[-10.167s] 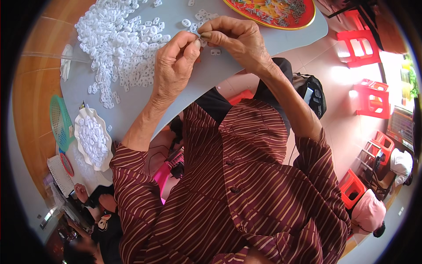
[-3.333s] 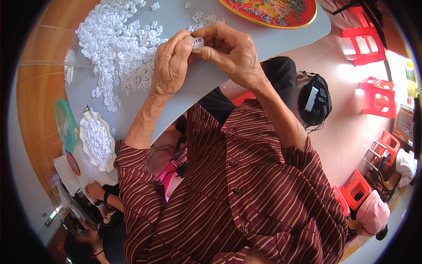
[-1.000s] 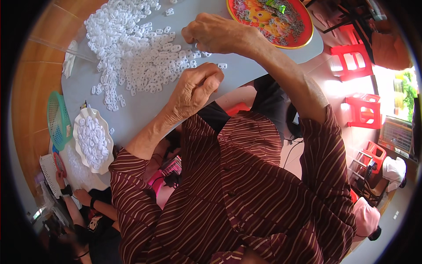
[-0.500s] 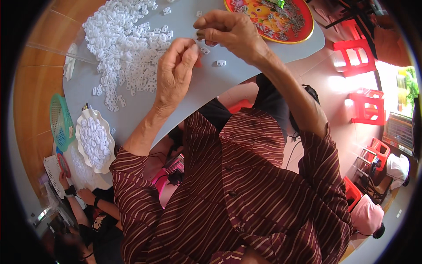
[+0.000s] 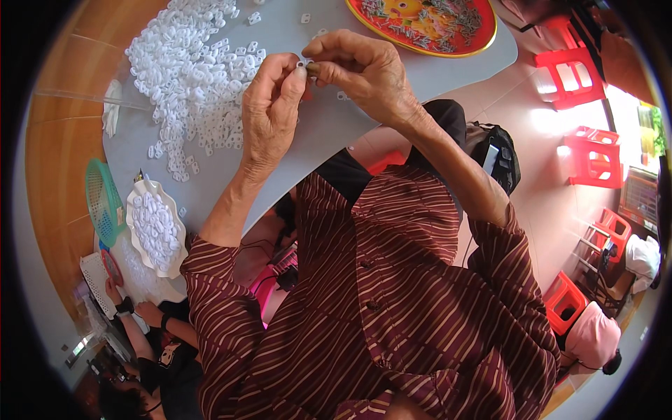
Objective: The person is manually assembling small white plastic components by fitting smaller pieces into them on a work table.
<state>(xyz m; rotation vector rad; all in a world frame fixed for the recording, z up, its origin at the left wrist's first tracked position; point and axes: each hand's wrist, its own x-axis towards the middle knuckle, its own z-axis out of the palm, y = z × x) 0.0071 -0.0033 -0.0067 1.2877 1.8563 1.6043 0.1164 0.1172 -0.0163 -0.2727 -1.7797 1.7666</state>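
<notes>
My left hand (image 5: 271,112) is closed, pinching a small white plastic piece (image 5: 301,64) between thumb and forefinger. My right hand (image 5: 367,73) meets it from the right, thumb and forefinger pressed together at the piece; whatever they grip is hidden. Under and left of my hands spreads a large heap of white two-holed plastic pieces (image 5: 175,66) on the grey table (image 5: 420,84). Beyond my right hand lies a round red tray (image 5: 483,31) with a gold rim, scattered with small grey metal pins (image 5: 462,24). A few loose white pieces lie near my fingers.
At the left stand a scalloped white dish (image 5: 180,241) of white pieces and a green mesh basket (image 5: 103,203). A co-worker's hands (image 5: 147,313) are busy at lower left. Red plastic stools (image 5: 595,157) stand on the floor at right, with a black bag (image 5: 500,164) nearer.
My right hand has moved in to meet my left, their fingertips now touching at the white piece. The whole view has shifted slightly, and the green item on the tray is out of sight.
</notes>
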